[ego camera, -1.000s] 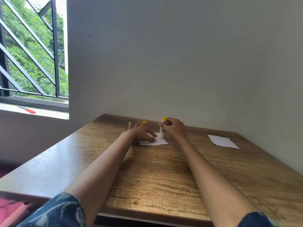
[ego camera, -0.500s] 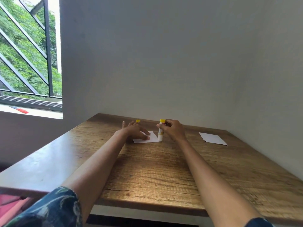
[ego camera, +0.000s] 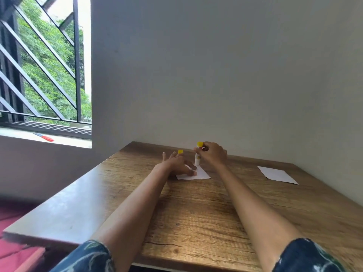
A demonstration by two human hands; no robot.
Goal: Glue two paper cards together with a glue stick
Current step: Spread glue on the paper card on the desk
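In the head view, centre frame, the left hand (ego camera: 177,164) lies open and flat on one white card (ego camera: 196,174), while the right hand (ego camera: 213,155) grips the upright glue stick (ego camera: 198,155), its tip on that card. A second card (ego camera: 277,174) lies well apart at right near the wall-side edge of the table (ego camera: 196,222), wide bare wood nearer the camera; a yellow cap (ego camera: 180,151) shows behind the left fingers.

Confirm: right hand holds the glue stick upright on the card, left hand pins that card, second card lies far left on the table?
Not quite. In the head view the second card lies far right on the table, not left. The rest holds: right hand holds the glue stick upright on the card, left hand pins it.
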